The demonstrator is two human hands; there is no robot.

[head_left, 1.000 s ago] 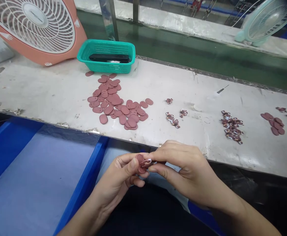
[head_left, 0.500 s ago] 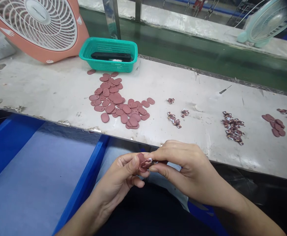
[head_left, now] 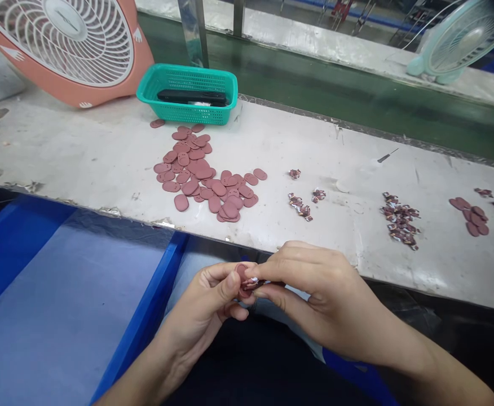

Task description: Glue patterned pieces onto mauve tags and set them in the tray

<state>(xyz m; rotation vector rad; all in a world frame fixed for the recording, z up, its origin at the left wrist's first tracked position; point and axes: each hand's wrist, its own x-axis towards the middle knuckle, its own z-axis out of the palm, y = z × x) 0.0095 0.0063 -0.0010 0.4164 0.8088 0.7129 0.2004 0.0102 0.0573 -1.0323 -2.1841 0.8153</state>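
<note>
In front of the bench edge, my left hand pinches a reddish-brown oval base between thumb and fingers. Against that base lies a small brown-and-white figurine. My right hand is closed on the figurine, with thumb below and index finger pressed on top. Something dark shows between the right fingers, too covered to name. Beyond my hands, a heap of similar oval bases is spread on the bench. Several loose figurines lie to its right, and a larger cluster of figurines sits farther right.
A green basket with a black object inside stands behind the bases, beside a pink fan. A thin pointed tool lies on the white bench. A blue bin is at lower left. More bases lie far right.
My right fingers have shifted slightly left and down over the figurine, covering more of it. The left hand still holds the base in nearly the same place.
</note>
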